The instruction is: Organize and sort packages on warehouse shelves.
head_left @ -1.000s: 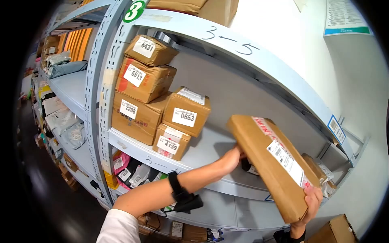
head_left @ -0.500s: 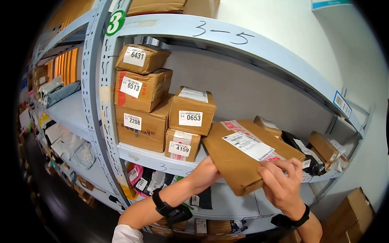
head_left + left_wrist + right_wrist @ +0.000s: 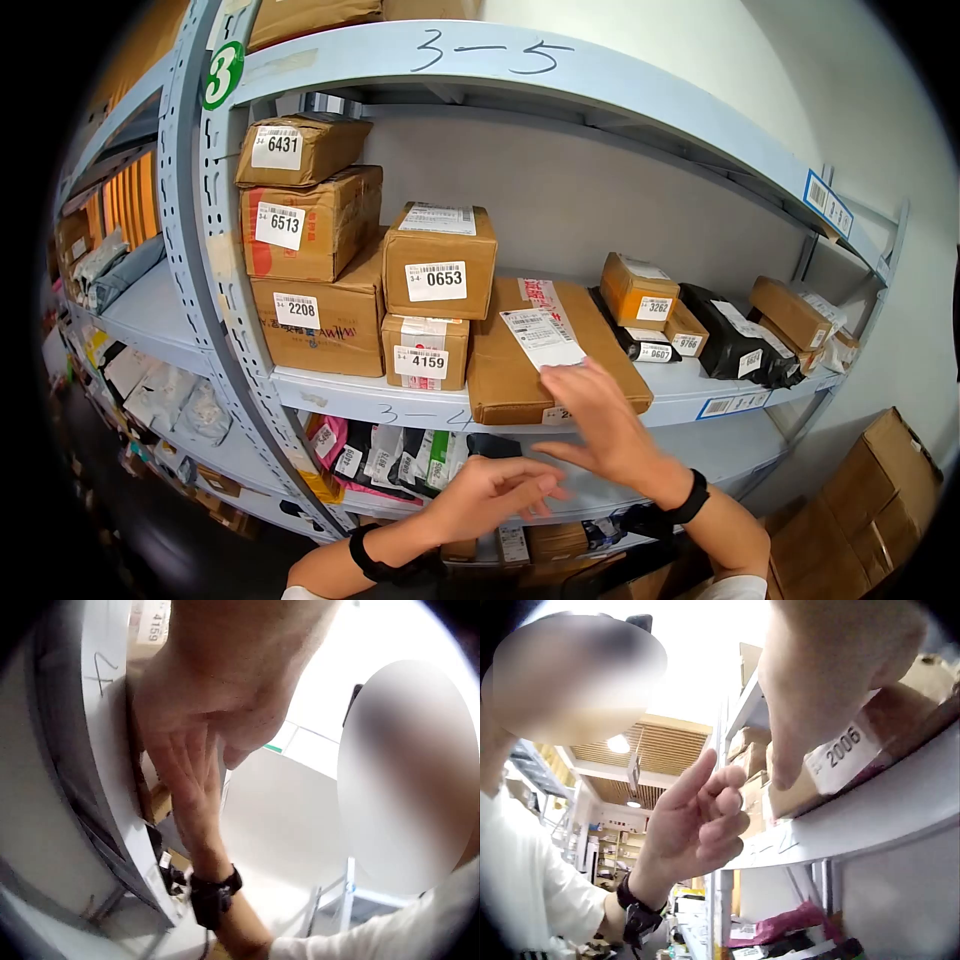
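Note:
A wide, flat cardboard box (image 3: 495, 375) lies on the shelf, a white shipping label (image 3: 542, 338) and red-printed tape on its top. Its front carries a sticker reading 2006 (image 3: 844, 756), partly covered by the hand in the head view. My right hand (image 3: 605, 425) is at the box's front edge, fingers extended and overlapping the label's lower end. Below the shelf edge, my left hand (image 3: 490, 497) is held in the air with loosely bent fingers and nothing in them. The left hand (image 3: 697, 825) also shows in the right wrist view, palm side visible.
Stacked numbered cartons, including 0653 (image 3: 440, 265) and 4159 (image 3: 425, 355), stand left of the flat box. To its right sit small box 3262 (image 3: 640, 290) and a black parcel (image 3: 735, 335). Bagged parcels (image 3: 400, 460) fill part of the lower shelf. A large carton (image 3: 865, 500) stands lower right.
The flat box, earlier held tilted in both hands, came down onto the shelf beside the 4159 carton. My left hand let go and drew back; the right hand's fingers straightened.

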### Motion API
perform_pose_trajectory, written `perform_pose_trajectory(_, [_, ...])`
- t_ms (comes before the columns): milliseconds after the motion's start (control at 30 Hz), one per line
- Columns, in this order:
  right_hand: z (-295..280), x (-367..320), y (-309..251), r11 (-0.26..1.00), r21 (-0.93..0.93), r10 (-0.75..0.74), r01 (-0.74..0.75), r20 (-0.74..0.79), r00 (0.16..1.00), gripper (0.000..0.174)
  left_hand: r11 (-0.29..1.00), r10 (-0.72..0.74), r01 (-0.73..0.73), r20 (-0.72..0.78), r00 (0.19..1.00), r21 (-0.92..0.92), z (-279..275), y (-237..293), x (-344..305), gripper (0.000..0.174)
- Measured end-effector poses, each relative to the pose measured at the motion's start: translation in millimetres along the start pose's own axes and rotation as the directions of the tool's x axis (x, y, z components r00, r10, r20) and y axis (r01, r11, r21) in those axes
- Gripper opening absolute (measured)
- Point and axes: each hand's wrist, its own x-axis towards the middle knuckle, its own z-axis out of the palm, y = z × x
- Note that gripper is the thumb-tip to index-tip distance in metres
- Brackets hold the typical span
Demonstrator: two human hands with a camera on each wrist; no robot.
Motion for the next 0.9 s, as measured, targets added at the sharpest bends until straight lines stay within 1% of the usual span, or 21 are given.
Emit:
perform_pose_trajectory(33, [-8,-5,3,0.998,-0.059,0.017,-0.018,-0.007,1.000,0.075,0.897,0.220,-0.187,-0.037,0.975,0.399,-3,-3,-2,0.026])
perform_pose_trajectory(67, [-15,-13,10,0.998,-0.057,0.021,-0.022,-0.011,1.000,0.075,0.897,0.217,-0.185,-0.034,0.976,0.402,-8,-5,-1,0.026])
perform_pose_trajectory(100, [-23,-22,17,0.992,-0.087,0.087,-0.088,-0.012,0.996,0.074,0.727,0.480,-0.346,-0.079,0.874,0.593,-14,-8,3,0.025])
perform_pose_trajectory(133, [-30,-30,24,0.981,-0.117,0.154,-0.154,-0.015,0.988,0.072,0.489,0.709,-0.431,-0.058,0.702,0.759,-19,-8,6,0.025])
perform_pose_trajectory(167, [-35,-37,30,0.980,-0.116,0.159,-0.160,-0.018,0.987,0.072,0.489,0.707,-0.433,-0.054,0.705,0.758,-22,-1,7,0.025])
perform_pose_trajectory(233, [-40,-49,40,0.955,-0.039,0.296,-0.294,0.051,0.954,0.062,0.368,0.691,-0.261,-0.075,0.719,0.893,-25,17,10,0.027])
perform_pose_trajectory(267, [-39,-51,42,0.940,0.010,0.339,-0.340,0.071,0.938,0.054,0.368,0.687,-0.263,-0.070,0.723,0.892,-26,18,14,0.027])
perform_pose_trajectory(333, [-38,-53,49,0.935,0.035,0.350,-0.354,0.085,0.933,0.052,0.304,0.621,-0.136,-0.088,0.779,0.943,-29,14,22,0.029])
perform_pose_trajectory(367, [-38,-52,52,0.930,0.057,0.355,-0.362,0.102,0.929,0.050,0.300,0.617,-0.139,-0.081,0.783,0.944,-31,11,26,0.029])
perform_pose_trajectory(400, [-38,-48,50,0.920,0.077,0.377,-0.385,0.099,0.921,0.046,0.297,0.634,-0.149,-0.078,0.770,0.943,-33,7,29,0.030])
perform_pose_trajectory(433, [-36,-47,52,0.918,0.081,0.382,-0.389,0.093,0.920,0.046,0.293,0.651,-0.160,-0.074,0.755,0.943,-35,4,32,0.032])
perform_pose_trajectory(467, [-33,-47,54,0.918,0.087,0.382,-0.388,0.079,0.921,0.045,0.288,0.648,-0.165,-0.065,0.759,0.944,-36,4,33,0.032])
perform_pose_trajectory(533, [-29,-47,60,0.916,0.096,0.384,-0.389,0.063,0.921,0.045,0.303,0.611,-0.103,-0.110,0.784,0.947,-35,4,36,0.034])
perform_pose_trajectory(567, [-27,-47,62,0.918,0.095,0.382,-0.385,0.049,0.923,0.044,0.302,0.606,-0.105,-0.105,0.789,0.948,-35,3,37,0.034])
perform_pose_trajectory(667, [-23,-46,65,0.912,0.109,0.396,-0.396,0.022,0.918,0.044,0.311,0.607,-0.084,-0.130,0.784,0.947,-38,1,42,0.034])
perform_pose_trajectory(733, [-18,-45,66,0.904,0.124,0.412,-0.410,0.010,0.911,0.044,0.298,0.631,-0.081,-0.132,0.765,0.951,-41,0,44,0.034])
perform_pose_trajectory(800, [-12,-46,69,0.897,0.148,0.427,-0.416,-0.046,0.903,0.044,0.301,0.630,-0.071,-0.143,0.764,0.951,-44,-1,43,0.034])
perform_pose_trajectory(900, [-6,-48,72,0.888,0.180,0.442,-0.422,-0.087,0.893,0.045,0.312,0.638,-0.065,-0.158,0.754,0.948,-48,-4,41,0.035])
